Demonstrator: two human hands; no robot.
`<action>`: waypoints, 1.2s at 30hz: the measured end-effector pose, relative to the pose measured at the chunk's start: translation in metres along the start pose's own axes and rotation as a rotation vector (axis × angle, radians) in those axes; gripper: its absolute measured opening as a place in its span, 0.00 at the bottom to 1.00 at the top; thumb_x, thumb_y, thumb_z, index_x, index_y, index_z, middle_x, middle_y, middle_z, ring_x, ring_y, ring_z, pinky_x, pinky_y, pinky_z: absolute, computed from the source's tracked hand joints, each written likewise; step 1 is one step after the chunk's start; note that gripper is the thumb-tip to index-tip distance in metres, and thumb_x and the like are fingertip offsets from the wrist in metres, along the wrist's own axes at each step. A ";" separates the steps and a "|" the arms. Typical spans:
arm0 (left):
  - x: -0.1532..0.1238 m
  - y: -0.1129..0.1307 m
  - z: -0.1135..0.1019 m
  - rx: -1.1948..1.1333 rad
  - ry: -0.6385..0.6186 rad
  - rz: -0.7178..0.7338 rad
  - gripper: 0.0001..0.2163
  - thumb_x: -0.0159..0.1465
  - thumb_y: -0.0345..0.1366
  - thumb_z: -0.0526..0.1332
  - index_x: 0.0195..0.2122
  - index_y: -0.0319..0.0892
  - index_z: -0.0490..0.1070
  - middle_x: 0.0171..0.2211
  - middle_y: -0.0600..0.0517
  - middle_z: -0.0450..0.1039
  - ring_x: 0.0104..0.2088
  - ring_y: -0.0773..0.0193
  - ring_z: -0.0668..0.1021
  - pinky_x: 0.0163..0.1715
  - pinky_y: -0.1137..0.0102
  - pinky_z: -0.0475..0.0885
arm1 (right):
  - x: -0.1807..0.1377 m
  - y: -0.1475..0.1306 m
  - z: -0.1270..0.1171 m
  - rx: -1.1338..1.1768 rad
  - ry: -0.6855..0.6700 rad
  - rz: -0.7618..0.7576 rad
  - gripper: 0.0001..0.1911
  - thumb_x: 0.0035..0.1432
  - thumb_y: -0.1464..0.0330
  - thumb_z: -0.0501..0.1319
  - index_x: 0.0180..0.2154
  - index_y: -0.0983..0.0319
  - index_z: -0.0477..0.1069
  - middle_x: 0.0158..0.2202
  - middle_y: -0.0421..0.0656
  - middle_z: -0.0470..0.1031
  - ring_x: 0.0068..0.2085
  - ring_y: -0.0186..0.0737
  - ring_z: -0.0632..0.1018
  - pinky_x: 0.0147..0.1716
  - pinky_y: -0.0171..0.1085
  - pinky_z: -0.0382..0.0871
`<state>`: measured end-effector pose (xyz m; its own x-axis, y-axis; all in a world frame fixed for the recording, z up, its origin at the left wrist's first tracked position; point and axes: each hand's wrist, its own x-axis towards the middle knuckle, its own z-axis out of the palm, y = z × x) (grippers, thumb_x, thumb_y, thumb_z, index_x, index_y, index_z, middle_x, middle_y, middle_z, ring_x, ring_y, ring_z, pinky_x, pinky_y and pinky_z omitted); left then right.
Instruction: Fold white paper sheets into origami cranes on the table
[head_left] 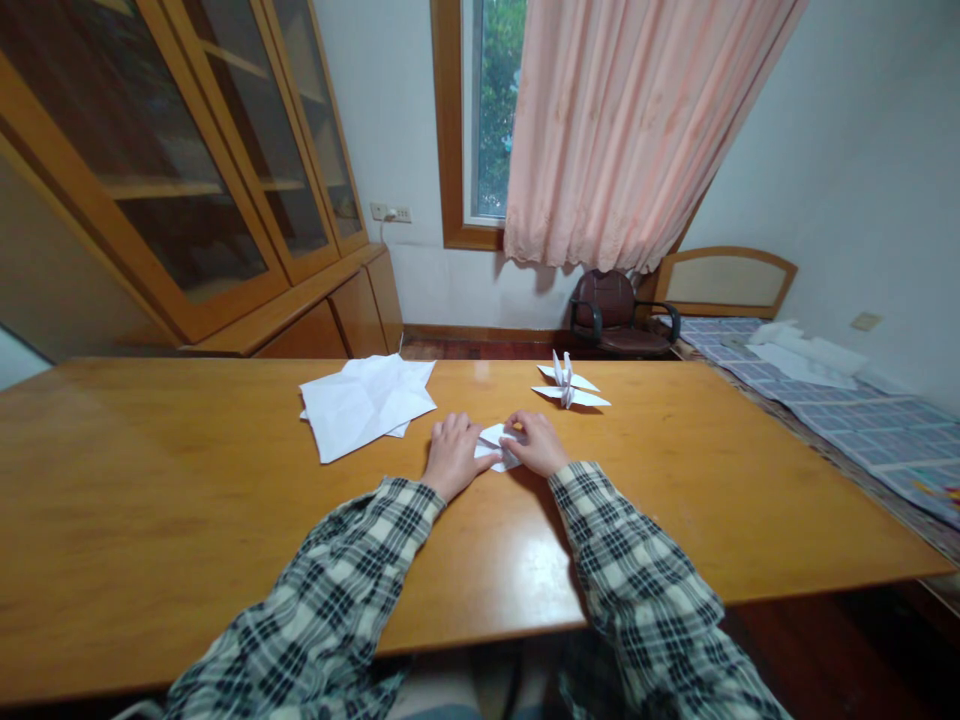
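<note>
A small folded piece of white paper [496, 446] lies on the wooden table [187, 480] between my hands. My left hand [452, 455] rests on its left side with fingers curled, thumb pressed on the paper. My right hand [535, 443] pinches the paper's right side with closed fingers. Both arms wear plaid sleeves. A finished white paper crane [568, 386] stands just beyond my right hand. A loose pile of white paper sheets [366, 402] lies to the left of my left hand.
A glass-fronted wooden cabinet [172, 190] stands at the left. Behind the table are a window with a pink curtain [622, 130], a dark chair [619, 315] and a bed [840, 400] along the right edge.
</note>
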<state>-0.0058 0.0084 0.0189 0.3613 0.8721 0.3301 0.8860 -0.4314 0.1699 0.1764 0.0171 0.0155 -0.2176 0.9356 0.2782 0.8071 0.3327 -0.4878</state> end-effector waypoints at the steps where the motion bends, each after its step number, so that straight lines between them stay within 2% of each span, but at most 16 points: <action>1: 0.000 0.000 -0.001 0.009 0.003 0.004 0.20 0.58 0.54 0.55 0.39 0.42 0.70 0.39 0.45 0.65 0.43 0.52 0.65 0.42 0.60 0.57 | 0.000 0.000 0.000 0.012 0.003 0.000 0.11 0.52 0.63 0.61 0.38 0.59 0.67 0.37 0.41 0.72 0.40 0.40 0.68 0.39 0.38 0.57; 9: -0.001 0.000 0.000 0.011 -0.009 0.047 0.19 0.57 0.53 0.57 0.37 0.42 0.66 0.37 0.47 0.68 0.42 0.54 0.67 0.40 0.62 0.57 | 0.000 0.000 -0.005 0.018 -0.007 0.035 0.19 0.50 0.61 0.64 0.45 0.57 0.68 0.34 0.40 0.73 0.39 0.41 0.69 0.39 0.39 0.55; 14: 0.000 0.000 0.000 -0.014 -0.022 0.037 0.15 0.58 0.49 0.59 0.37 0.42 0.66 0.33 0.48 0.70 0.39 0.55 0.70 0.40 0.63 0.57 | 0.001 -0.002 -0.009 -0.004 -0.052 -0.020 0.10 0.53 0.60 0.61 0.34 0.60 0.72 0.32 0.42 0.74 0.38 0.40 0.68 0.37 0.38 0.55; 18: 0.001 0.002 -0.004 -0.051 0.018 0.025 0.12 0.58 0.44 0.60 0.39 0.43 0.66 0.34 0.49 0.71 0.39 0.57 0.71 0.40 0.63 0.57 | 0.002 -0.003 -0.009 0.009 0.031 -0.116 0.07 0.54 0.63 0.61 0.31 0.61 0.72 0.30 0.42 0.74 0.37 0.40 0.68 0.37 0.37 0.55; 22: 0.002 0.001 -0.006 -0.100 0.083 0.086 0.09 0.60 0.36 0.59 0.41 0.45 0.68 0.37 0.50 0.72 0.41 0.58 0.71 0.40 0.63 0.57 | 0.002 -0.004 -0.008 0.036 0.118 -0.201 0.04 0.53 0.66 0.62 0.30 0.61 0.71 0.29 0.41 0.73 0.36 0.40 0.68 0.37 0.38 0.55; 25: 0.002 -0.002 -0.008 -0.082 0.098 0.108 0.08 0.58 0.30 0.58 0.39 0.46 0.70 0.36 0.50 0.71 0.40 0.57 0.70 0.40 0.62 0.57 | 0.000 -0.005 -0.009 0.046 0.154 -0.262 0.01 0.53 0.70 0.61 0.30 0.60 0.71 0.30 0.41 0.73 0.37 0.40 0.68 0.38 0.38 0.55; 28: 0.002 -0.005 -0.012 -0.056 0.109 0.130 0.09 0.56 0.28 0.58 0.36 0.46 0.72 0.35 0.50 0.70 0.40 0.57 0.69 0.41 0.60 0.58 | -0.002 -0.007 -0.010 0.037 0.145 -0.317 0.03 0.52 0.73 0.60 0.31 0.60 0.71 0.31 0.41 0.72 0.38 0.41 0.67 0.38 0.38 0.55; 36: 0.006 -0.009 -0.014 0.026 0.157 0.198 0.11 0.55 0.25 0.57 0.39 0.44 0.69 0.37 0.48 0.69 0.41 0.54 0.67 0.41 0.59 0.58 | -0.003 -0.009 -0.008 -0.011 0.137 -0.350 0.08 0.48 0.75 0.59 0.33 0.61 0.68 0.35 0.44 0.70 0.39 0.43 0.66 0.40 0.39 0.56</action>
<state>-0.0155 0.0144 0.0329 0.4807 0.7237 0.4951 0.8103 -0.5824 0.0647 0.1743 0.0108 0.0254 -0.4066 0.7405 0.5351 0.7029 0.6277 -0.3346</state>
